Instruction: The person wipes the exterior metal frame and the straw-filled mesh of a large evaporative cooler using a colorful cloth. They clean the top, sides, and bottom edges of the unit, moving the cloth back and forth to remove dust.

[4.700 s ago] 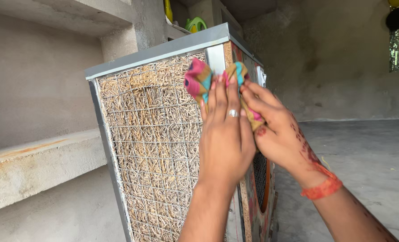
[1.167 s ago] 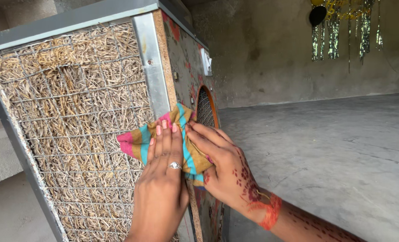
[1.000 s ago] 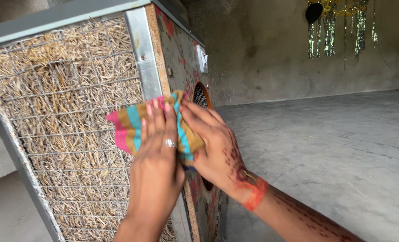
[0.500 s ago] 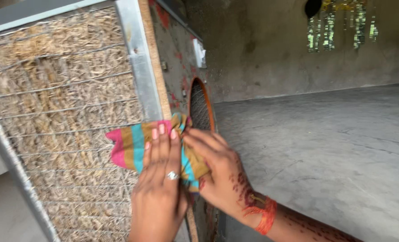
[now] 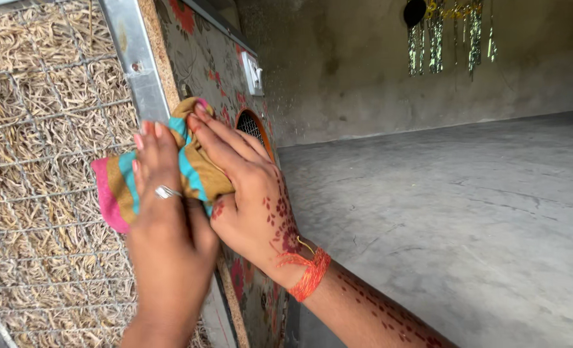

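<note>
The air cooler fills the left of the view, its straw pad behind wire mesh on the near side, a metal corner post at the edge, and a flower-patterned front panel turned away to the right of that post. Against the post, at mid height, lies the striped cloth, pink, teal and ochre, folded around the corner so that one end rests on the mesh and the other on the panel. The left hand, a ring on one finger, lies flat with fingers pressed together on the cloth's mesh-side half; the right hand, patterned with henna and banded by an orange thread bracelet, lies with fingers extended and close together over the panel-side half, pressing rather than pinching. Wiping the corner well seems to call for even pressure from both palms and a stroke along the post, keeping the cloth wrapped over the edge. Likely obstacles: the mesh wires and loose straw may snag the fabric; the white switch plate stands higher on the panel, above the round orange-rimmed grille just beyond the right hand. Beyond the cooler lie a bare concrete floor and, well apart, tinsel hangings on the far wall.
</note>
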